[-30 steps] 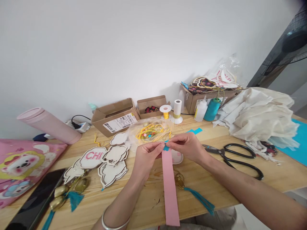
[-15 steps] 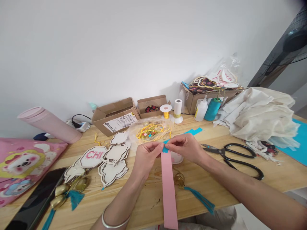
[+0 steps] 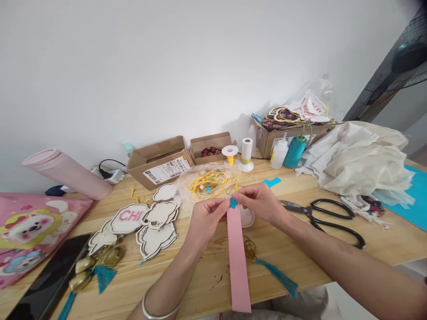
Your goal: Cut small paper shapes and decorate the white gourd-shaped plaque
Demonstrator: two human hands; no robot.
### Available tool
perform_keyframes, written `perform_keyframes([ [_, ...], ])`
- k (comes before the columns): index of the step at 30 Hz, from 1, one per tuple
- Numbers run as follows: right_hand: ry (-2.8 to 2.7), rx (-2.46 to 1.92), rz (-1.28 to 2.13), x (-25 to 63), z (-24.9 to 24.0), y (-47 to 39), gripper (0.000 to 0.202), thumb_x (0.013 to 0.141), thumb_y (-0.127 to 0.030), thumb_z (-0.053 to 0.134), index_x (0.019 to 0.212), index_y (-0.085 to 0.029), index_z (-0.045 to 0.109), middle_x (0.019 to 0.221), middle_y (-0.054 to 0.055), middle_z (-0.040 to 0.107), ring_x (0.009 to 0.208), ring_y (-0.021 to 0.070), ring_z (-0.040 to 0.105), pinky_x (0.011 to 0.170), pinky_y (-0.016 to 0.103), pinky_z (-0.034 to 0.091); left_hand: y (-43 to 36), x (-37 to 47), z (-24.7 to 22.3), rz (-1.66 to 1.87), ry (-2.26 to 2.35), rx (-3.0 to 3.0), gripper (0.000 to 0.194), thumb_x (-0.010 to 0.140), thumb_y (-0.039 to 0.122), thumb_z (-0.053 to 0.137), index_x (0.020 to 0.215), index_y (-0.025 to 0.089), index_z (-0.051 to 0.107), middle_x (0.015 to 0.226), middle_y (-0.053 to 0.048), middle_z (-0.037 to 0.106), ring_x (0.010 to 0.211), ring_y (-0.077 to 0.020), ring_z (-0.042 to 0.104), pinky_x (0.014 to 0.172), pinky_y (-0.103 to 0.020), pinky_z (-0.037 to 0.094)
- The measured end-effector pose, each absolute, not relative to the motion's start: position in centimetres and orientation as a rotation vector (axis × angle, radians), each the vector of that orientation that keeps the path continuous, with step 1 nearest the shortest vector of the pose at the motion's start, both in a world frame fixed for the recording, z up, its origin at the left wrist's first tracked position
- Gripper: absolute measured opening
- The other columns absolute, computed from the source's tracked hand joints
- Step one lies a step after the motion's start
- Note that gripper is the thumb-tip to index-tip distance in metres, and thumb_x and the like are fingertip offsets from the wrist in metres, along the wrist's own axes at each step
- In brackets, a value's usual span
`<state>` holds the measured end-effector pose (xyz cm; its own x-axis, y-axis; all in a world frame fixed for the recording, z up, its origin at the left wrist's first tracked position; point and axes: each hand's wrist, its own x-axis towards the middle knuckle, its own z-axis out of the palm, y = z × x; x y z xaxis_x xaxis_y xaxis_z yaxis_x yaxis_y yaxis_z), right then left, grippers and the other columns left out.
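Pink strip [image 3: 238, 262] hangs lengthwise toward the wearer, its far end pinched between left [image 3: 208, 215] and right hands [image 3: 258, 200], neither clearly nearer.

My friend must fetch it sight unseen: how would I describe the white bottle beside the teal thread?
Toward the back right of the wooden table, find the cardboard box heaped with pieces. In front stands a teal thread cone, with the white bottle just left of it. Its pointed nozzle and yellow marking stand out; the paler bottle is behind the white spool.
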<state>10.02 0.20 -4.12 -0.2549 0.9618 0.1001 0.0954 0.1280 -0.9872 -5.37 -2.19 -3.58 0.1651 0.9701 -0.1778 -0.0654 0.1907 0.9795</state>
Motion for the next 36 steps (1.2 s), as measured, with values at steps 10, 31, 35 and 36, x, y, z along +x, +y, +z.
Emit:
perform_keyframes([
  [10, -1.469, -1.102, 1.266, 9.82, -4.17, 0.09, 0.022, 0.068, -0.035, 0.062, 0.061, -0.015, 0.070, 0.055, 0.001, 0.064, 0.045, 0.0073, 0.046, 0.042, 0.020, 0.039, -2.32, -5.30, -3.51, 1.003, 1.133, 1.078, 0.024, 0.068, 0.035, 0.067, 0.082, 0.016, 0.073, 0.073, -0.005, 0.073, 0.062, -0.0157, 0.065, 0.065, -0.027, 0.053],
  [31, -1.446, -1.129, 1.363, 9.92, -4.35, 0.14, 0.024, 0.064, -0.038, 0.066, 0.066, -0.014, 0.065, 0.060, 0.001, 0.060, 0.051, 0.0087, 0.047, 0.047, 0.022, 0.038, -2.40, -5.56, -3.62, 1.068, 1.004, 1.059, 0.022, 0.074, 0.031, 0.063, 0.088, 0.016, 0.072, 0.077, -0.006, 0.072, 0.068, -0.0171, 0.066, 0.067, -0.030, 0.054],
  [35, -1.420, -1.141, 1.378, 9.89, -4.30, 0.15, 0.024, 0.063, -0.038, 0.068, 0.065, -0.014, 0.065, 0.059, 0.001, 0.060, 0.050, 0.0083, 0.047, 0.046, 0.022, 0.037, -2.37, -5.34, -3.47, 1.075, 1.077, 1.089, 0.021, 0.073, 0.032, 0.065, 0.084, 0.016, 0.073, 0.072, -0.005, 0.072, 0.062, -0.0156, 0.065, 0.064, -0.027, 0.054],
  [36, -1.407, -1.143, 1.386, 9.88, -4.29, 0.16, 0.024, 0.062, -0.037, 0.069, 0.065, -0.014, 0.065, 0.058, 0.001, 0.060, 0.050, 0.0081, 0.046, 0.045, 0.022, 0.037, -2.37, -5.30, -3.43, 1.077, 1.097, 1.094, 0.021, 0.072, 0.031, 0.065, 0.084, 0.016, 0.073, 0.070, -0.004, 0.072, 0.061, -0.0154, 0.065, 0.063, -0.027, 0.054],
])
